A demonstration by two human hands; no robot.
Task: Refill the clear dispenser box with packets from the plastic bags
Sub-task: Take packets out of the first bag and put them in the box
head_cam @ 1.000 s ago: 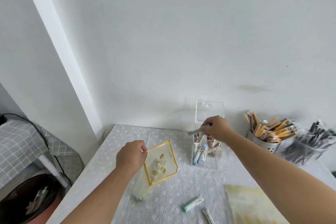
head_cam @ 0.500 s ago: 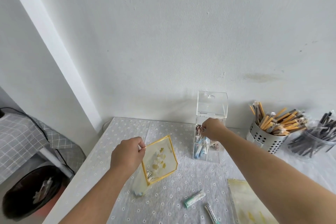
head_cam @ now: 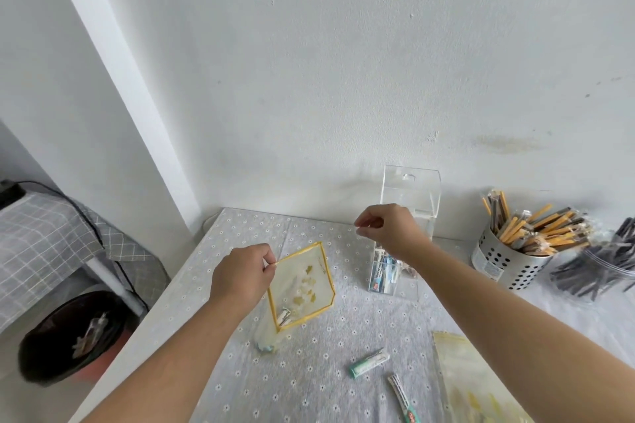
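Left of the clear dispenser box (head_cam: 417, 196), a yellow-edged plastic bag (head_cam: 302, 285) is pinched at one corner by the left hand (head_cam: 240, 280); the right hand (head_cam: 388, 230) is curled, seemingly empty, before the box. If the bag is tilted, the packet (head_cam: 285, 316) inside may be spilled.

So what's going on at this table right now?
A person is refilling the clear dispenser box from a yellow-edged plastic bag. The left hand pinches the bag's top corner, holding it upright, with a packet showing at its bottom. The right hand hovers in front of the open box, fingers curled together with nothing visible in them. The box already holds packets; two loose packets lie on the table near a second bag.
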